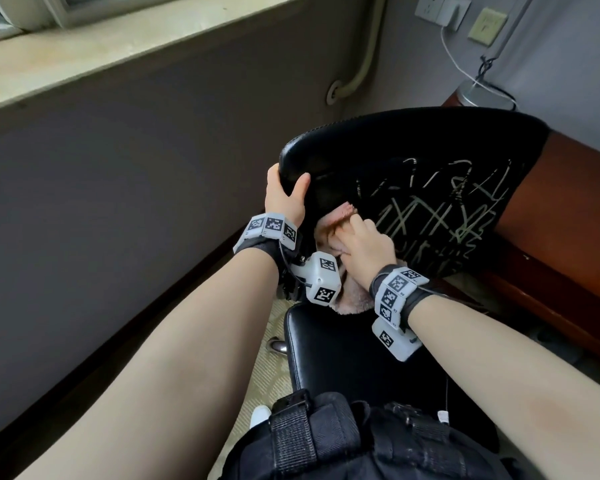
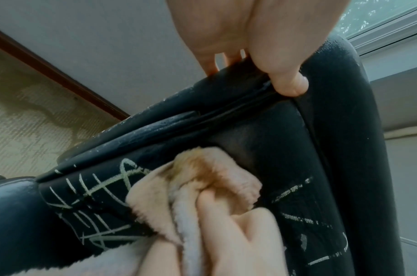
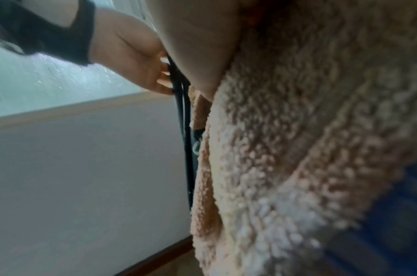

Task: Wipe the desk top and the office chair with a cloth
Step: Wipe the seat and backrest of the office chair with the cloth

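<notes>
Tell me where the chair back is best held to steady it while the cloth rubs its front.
Judging by its shape, the chair back is best held at the rounded upper corner, from the outer side. The left hand wraps there, thumb in front, fingers behind, clear of the right hand and cloth.

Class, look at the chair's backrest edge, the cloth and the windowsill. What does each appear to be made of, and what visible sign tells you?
Backrest edge, gripped by the left hand: probably faux leather; smooth, glossy, with flaking specks in the left wrist view.
Cloth, held by the right hand: fluffy pinkish-beige pile, likely fleece or microfibre.
Windowsill: pale, faintly mottled slab, possibly stone.
</notes>
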The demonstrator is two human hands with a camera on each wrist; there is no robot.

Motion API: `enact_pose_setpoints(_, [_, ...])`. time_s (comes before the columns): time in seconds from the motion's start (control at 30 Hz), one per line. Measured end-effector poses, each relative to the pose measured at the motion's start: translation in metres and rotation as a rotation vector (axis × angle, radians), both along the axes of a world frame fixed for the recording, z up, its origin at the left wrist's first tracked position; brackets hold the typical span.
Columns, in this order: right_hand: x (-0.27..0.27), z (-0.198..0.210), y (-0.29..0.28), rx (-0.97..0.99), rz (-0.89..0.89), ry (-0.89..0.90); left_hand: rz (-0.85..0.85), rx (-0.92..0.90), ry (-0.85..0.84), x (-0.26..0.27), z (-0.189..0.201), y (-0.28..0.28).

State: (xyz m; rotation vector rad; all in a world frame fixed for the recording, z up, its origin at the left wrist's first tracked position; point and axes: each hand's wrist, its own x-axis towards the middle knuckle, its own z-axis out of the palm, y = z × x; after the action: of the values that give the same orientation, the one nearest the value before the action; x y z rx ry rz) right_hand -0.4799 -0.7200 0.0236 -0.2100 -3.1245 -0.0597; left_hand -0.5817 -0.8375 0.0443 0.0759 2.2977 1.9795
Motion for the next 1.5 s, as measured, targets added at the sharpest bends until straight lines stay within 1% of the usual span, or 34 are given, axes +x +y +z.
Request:
enact_pose_setpoints(0.07, [0.004,-0.004,0.003,0.044,-0.02,-0.113,-0.006,-0.006,-0.002,0.0,-0.001,0.0])
enact_pose_setpoints(0.17, [0.006,0.009,0.009,-0.001,-0.04,-0.184,-0.01,-0.026,0.008,0.001,0.0,0.0])
enact_pose_setpoints(0.23, [0.012,0.023,0.015,-0.053,-0.02,-0.153,0.005,-0.026,0.025,0.002,0.003,0.001])
enact_pose_setpoints(0.3, [0.018,0.037,0.02,-0.158,-0.025,-0.015,0.071,-0.07,0.072,0.004,0.006,0.005])
enact_pose_setpoints(0.33, [0.018,0.044,0.023,-0.217,-0.047,0.075,0.112,-0.138,0.13,0.006,0.009,0.008])
enact_pose_setpoints(0.4, [0.013,0.058,0.028,-0.255,-0.081,0.247,0.151,-0.304,0.303,0.008,0.014,0.012])
enact_pose_setpoints(0.47, [0.002,0.072,0.035,-0.275,-0.076,0.394,0.115,-0.422,0.502,0.007,0.021,0.015])
enact_pose_setpoints(0.5, [-0.004,0.079,0.037,-0.279,-0.084,0.43,0.077,-0.483,0.589,0.005,0.022,0.016])
enact_pose_setpoints(0.57, [-0.017,0.089,0.038,-0.253,-0.101,0.419,-0.033,-0.648,0.696,0.003,0.024,0.019])
enact_pose_setpoints(0.63, [-0.026,0.085,0.035,-0.221,-0.075,0.356,-0.113,-0.816,0.751,-0.001,0.02,0.019])
enact_pose_setpoints(0.73, [-0.026,0.068,0.032,-0.255,-0.021,0.338,-0.129,-0.917,0.772,-0.005,0.014,0.017])
enact_pose_setpoints(0.87, [-0.021,0.045,0.038,-0.123,0.036,0.198,-0.11,-0.985,0.775,-0.005,0.012,0.021])
enact_pose_setpoints(1.0, [-0.015,0.031,0.041,-0.05,0.086,0.164,-0.108,-1.039,0.741,-0.003,0.013,0.026])
enact_pose_setpoints(1.03, [-0.012,0.028,0.042,-0.025,0.081,0.122,-0.107,-1.046,0.74,-0.003,0.013,0.026])
enact_pose_setpoints(1.1, [-0.003,0.019,0.045,0.02,0.067,-0.036,-0.089,-1.041,0.744,-0.001,0.012,0.027])
enact_pose_setpoints(1.17, [0.008,0.008,0.05,0.046,0.044,-0.156,-0.079,-1.034,0.747,0.002,0.012,0.029])
enact_pose_setpoints(1.27, [0.019,0.002,0.062,-0.005,0.026,-0.222,-0.065,-1.053,0.752,0.007,0.015,0.032])
enact_pose_setpoints(1.3, [0.021,0.006,0.066,-0.026,0.039,-0.221,-0.061,-1.048,0.761,0.009,0.016,0.033])
enact_pose_setpoints(1.37, [0.025,0.017,0.074,-0.067,0.068,-0.16,-0.084,-1.0,0.839,0.013,0.02,0.038])
enact_pose_setpoints(1.43, [0.025,0.034,0.079,-0.126,0.082,-0.019,-0.166,-0.933,0.955,0.014,0.025,0.046])
enact_pose_setpoints(1.5, [0.019,0.048,0.083,-0.212,0.027,0.148,-0.191,-0.907,1.027,0.012,0.03,0.053])
